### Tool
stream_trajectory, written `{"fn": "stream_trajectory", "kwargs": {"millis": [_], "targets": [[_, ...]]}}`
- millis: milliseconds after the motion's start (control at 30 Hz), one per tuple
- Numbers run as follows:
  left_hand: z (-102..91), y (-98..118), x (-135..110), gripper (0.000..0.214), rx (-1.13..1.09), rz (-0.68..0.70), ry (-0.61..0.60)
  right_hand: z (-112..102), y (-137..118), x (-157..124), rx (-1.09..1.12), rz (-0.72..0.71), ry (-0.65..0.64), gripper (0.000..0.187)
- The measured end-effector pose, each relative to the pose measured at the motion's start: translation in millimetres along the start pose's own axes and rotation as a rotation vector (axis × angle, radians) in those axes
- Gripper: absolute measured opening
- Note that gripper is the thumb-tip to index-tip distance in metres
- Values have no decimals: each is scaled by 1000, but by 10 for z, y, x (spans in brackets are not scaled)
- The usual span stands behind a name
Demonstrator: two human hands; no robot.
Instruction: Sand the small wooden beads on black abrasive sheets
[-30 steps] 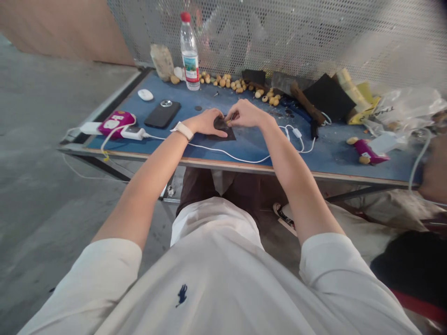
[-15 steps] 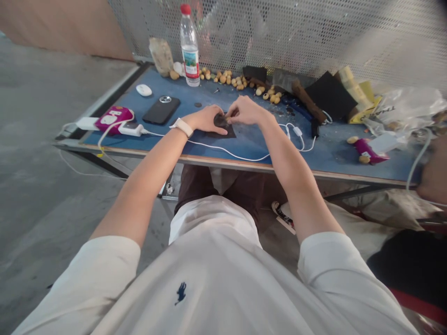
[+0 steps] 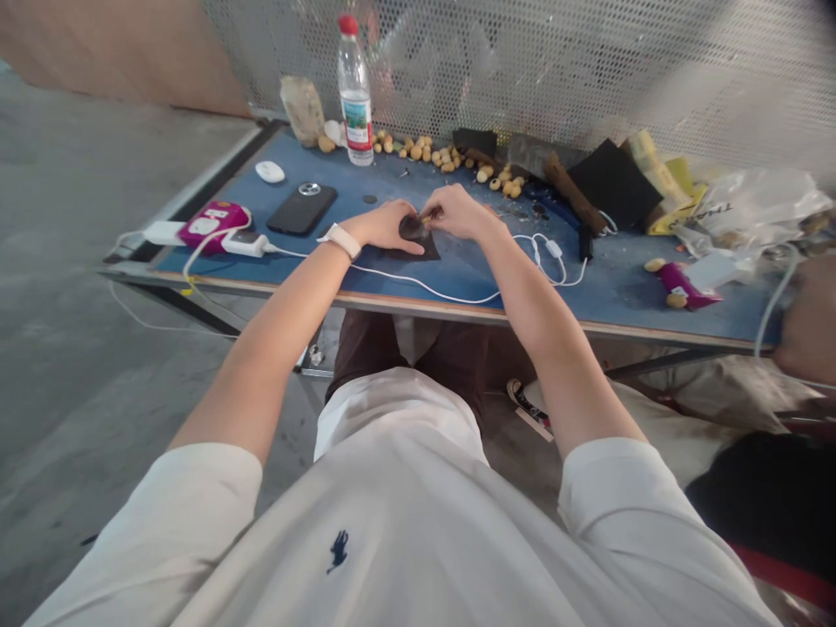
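On the blue table lies a dark, thin sheet [image 3: 429, 249], which looks like sandpaper. My left hand [image 3: 387, 226] rests over its left side, thumb and fingers spread apart in a curve and touching the sheet. Close to those fingertips, my right hand [image 3: 457, 211] is closed in a pinch just above the sheet. A small tan piece [image 3: 427, 223] shows at the right fingertips; its full shape is hidden by the fingers. A white cable [image 3: 418, 280] runs along the table in front of both hands.
Behind the hands stand a water bottle [image 3: 356, 113] and a row of round tan pieces [image 3: 448, 157]. A black phone [image 3: 302, 208] and a magenta power strip [image 3: 214, 225] lie left. Dark sheets [image 3: 614, 185], a plastic bag [image 3: 751, 209] and another person's arm [image 3: 813, 305] are at right.
My right hand has shifted slightly left and down, still pinching over the dark sheet. The left hand has barely moved.
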State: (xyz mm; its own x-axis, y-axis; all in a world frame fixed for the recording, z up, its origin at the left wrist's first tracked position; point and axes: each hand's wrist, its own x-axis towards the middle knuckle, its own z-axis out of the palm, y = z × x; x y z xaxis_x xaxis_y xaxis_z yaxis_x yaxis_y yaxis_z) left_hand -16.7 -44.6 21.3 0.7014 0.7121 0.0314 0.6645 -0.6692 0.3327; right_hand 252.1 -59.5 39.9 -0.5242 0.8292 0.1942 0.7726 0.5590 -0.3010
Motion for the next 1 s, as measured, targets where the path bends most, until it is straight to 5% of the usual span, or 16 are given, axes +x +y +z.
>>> {"fn": "stream_trajectory", "kwargs": {"millis": [267, 467, 1000], "targets": [[23, -13, 14, 115, -21, 9, 17, -102, -76, -66, 46, -24, -124, 38], [30, -41, 31, 124, -7, 4, 2, -55, -38, -23, 13, 11, -10, 40], [105, -184, 90, 115, -6, 52, 41, -74, -11, -119, 89, 22, 0, 35]]}}
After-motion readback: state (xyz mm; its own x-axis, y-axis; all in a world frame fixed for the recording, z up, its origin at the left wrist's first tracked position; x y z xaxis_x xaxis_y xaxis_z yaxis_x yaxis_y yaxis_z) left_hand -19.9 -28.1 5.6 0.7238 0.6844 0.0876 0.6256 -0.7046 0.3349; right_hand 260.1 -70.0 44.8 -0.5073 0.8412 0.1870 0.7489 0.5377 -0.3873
